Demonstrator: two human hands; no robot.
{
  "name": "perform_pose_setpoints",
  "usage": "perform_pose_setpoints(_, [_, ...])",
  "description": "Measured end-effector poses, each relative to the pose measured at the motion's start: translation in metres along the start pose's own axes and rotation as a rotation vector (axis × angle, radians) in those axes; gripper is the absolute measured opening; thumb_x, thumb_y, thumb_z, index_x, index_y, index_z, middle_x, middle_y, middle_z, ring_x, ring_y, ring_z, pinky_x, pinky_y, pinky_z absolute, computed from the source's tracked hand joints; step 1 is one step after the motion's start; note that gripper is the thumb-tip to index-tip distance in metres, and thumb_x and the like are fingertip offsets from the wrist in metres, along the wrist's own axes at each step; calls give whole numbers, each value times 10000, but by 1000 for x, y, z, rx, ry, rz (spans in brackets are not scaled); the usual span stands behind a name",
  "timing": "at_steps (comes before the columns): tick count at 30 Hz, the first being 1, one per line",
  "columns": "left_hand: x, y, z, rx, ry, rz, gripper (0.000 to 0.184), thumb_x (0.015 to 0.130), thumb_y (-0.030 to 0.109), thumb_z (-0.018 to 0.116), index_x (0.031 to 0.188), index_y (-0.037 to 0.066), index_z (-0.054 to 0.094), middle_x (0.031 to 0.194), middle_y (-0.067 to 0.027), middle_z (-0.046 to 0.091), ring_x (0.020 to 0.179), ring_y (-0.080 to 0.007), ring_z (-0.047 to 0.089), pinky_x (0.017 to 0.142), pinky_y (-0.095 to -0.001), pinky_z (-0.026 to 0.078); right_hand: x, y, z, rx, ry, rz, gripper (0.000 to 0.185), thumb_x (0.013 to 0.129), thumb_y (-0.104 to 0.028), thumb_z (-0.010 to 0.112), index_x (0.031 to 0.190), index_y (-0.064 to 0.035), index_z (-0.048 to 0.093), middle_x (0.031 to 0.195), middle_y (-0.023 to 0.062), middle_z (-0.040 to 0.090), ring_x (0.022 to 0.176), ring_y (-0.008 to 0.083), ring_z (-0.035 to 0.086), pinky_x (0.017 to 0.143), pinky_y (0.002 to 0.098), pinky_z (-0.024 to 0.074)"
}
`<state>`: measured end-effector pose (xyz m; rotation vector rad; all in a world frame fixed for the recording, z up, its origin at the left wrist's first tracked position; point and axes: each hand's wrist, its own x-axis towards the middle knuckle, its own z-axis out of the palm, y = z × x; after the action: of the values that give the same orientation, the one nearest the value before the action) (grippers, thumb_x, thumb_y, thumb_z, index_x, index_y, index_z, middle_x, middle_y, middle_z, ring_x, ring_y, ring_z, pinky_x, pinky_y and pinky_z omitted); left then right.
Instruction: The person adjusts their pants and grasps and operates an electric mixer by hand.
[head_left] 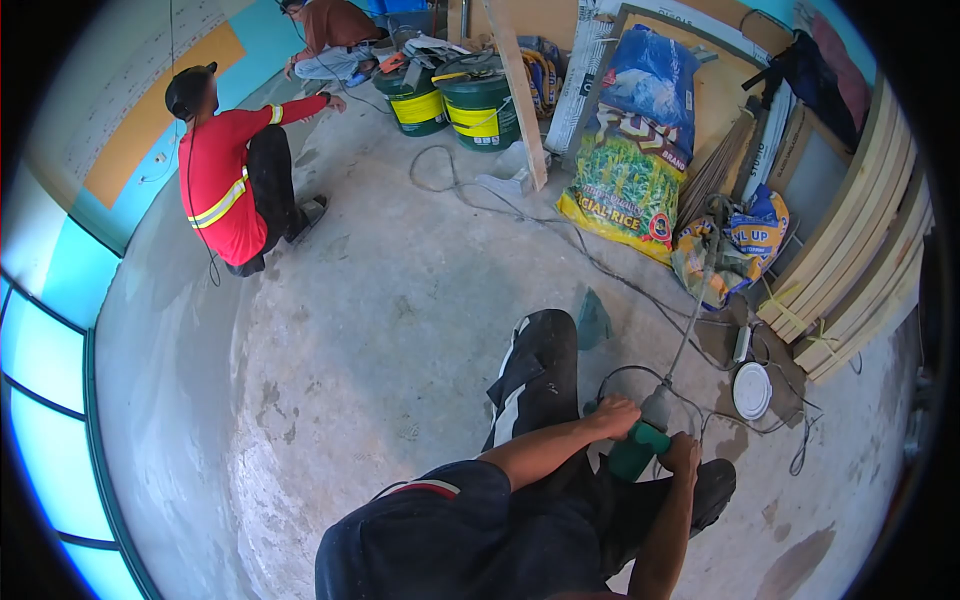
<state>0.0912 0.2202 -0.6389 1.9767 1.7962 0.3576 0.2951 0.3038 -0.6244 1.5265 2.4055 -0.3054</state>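
Note:
A green power mixer (638, 452) with a grey front end lies between my knees, its long thin rod (692, 325) running away toward the bags. My left hand (614, 417) is closed at its left side. On the right side my right hand (682, 455) is wrapped round its handle; the fingers are partly hidden. The rod's far end meets a crumpled blue and yellow bag (755, 230). A black cable loops on the floor around the tool. To the right of it sits a round white lid (752, 390).
A person in a red shirt (220, 170) squats at the left; another person (335, 40) crouches behind. Green buckets (480, 112) hold tools. A rice sack (625, 180), a leaning plank (518, 95) and stacked timber (850, 215) stand ahead and right. Cables (575, 238) cross the concrete floor.

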Motion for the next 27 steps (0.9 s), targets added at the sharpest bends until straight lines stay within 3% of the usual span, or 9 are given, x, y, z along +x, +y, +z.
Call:
perform_pose_setpoints(2, [0,0,-1,9,1,2,246,631,145,719,845,30,688,920,-165,680,941,-330,650,842,-434,484,0,1,2,1,30,-30,230,657,-237,695,748,-26,703,808,225,676,808,392,670,713,472,531])
perform_pose_setpoints(11, [6,0,2,6,-97,-40,224,607,123,706,819,59,675,888,-142,665,904,-312,648,818,-441,483,-1,-1,-1,-4,7,-27,193,663,-206,686,763,-42,708,827,211,681,812,384,670,718,468,533])
perform_pose_setpoints(14, [4,-3,13,-15,37,-23,213,612,121,702,814,63,671,884,-139,660,914,-320,645,828,-438,480,2,2,2,-5,-24,2,298,666,-309,718,784,-35,705,868,210,682,870,375,665,761,460,538])
perform_pose_setpoints(23, [4,-2,8,-49,-55,-60,263,646,149,698,889,53,668,982,-156,652,1036,-330,602,919,-435,444,1,1,1,-31,-19,2,282,666,-296,710,786,-40,706,869,204,684,864,373,667,763,459,537])
perform_pose_setpoints(27, [4,-4,15,-37,2,-37,243,644,145,698,869,55,672,966,-151,657,1002,-329,617,884,-433,466,1,0,1,-18,-13,3,274,664,-285,707,785,-39,705,874,206,681,869,374,663,772,460,532])
